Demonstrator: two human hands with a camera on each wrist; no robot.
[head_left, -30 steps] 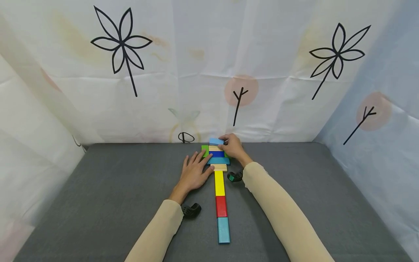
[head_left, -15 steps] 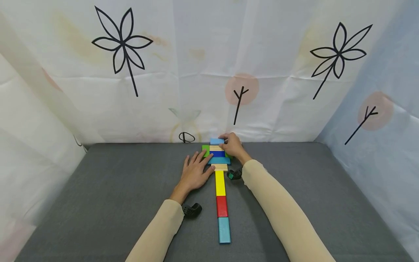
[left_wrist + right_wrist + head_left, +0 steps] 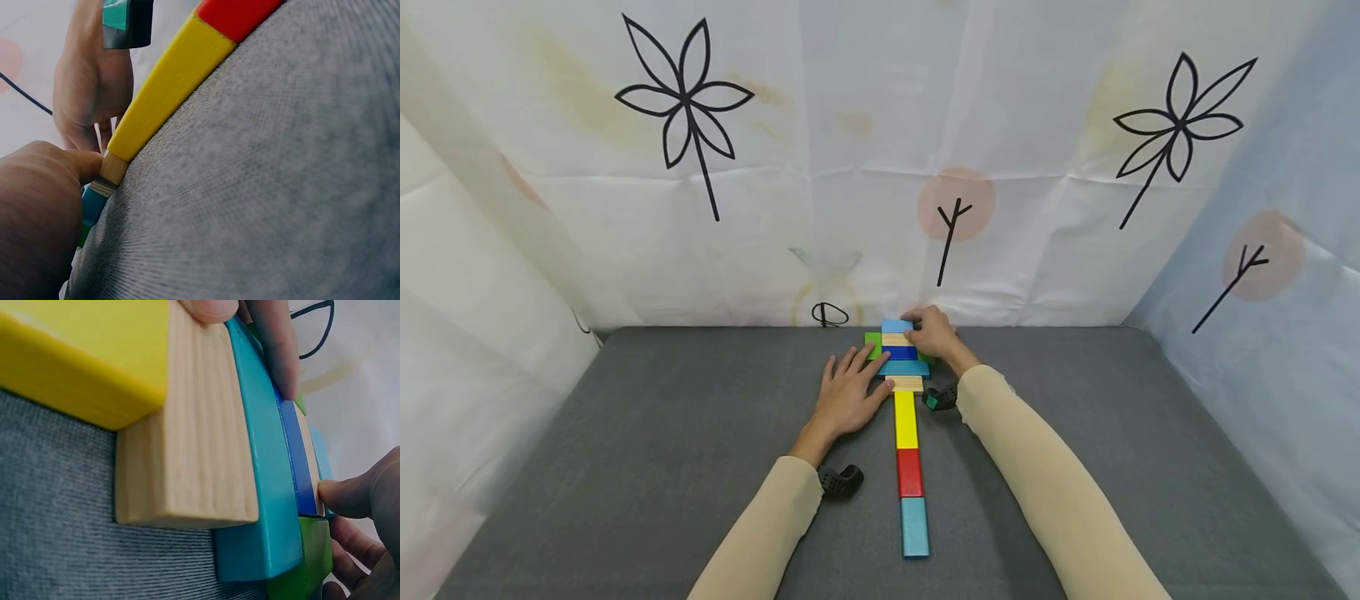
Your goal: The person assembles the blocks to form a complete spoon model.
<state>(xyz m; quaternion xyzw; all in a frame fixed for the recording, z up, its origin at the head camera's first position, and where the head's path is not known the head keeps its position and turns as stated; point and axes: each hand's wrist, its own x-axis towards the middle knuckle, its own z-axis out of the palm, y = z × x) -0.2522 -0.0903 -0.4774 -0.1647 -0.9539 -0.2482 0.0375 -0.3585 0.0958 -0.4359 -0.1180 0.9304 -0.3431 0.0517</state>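
In the head view my right hand [image 3: 934,335] pinches the right end of a light blue block [image 3: 897,326] at the far end of a row of wooden blocks. Its thumb lies by a thin natural wood block [image 3: 895,340]. My left hand [image 3: 846,400] rests with spread fingers along the row's left side, fingertips on a dark blue block [image 3: 898,353] and a wider teal block [image 3: 904,367]. The left thumb touches a ridged natural wood block [image 3: 203,425], seen large in the right wrist view. Green blocks [image 3: 872,339] flank the dark blue one; the right-hand one is partly hidden.
Toward me the row runs on as a yellow block [image 3: 906,421], a red block [image 3: 909,472] and a pale teal block [image 3: 914,527]. All lie on a grey cloth-covered table [image 3: 700,500]. A printed white curtain [image 3: 865,125] hangs right behind the far edge.
The light blue block was tilted and has come down level and straight against the thin natural wood block, with my right hand following it slightly. My left hand has stayed in place.
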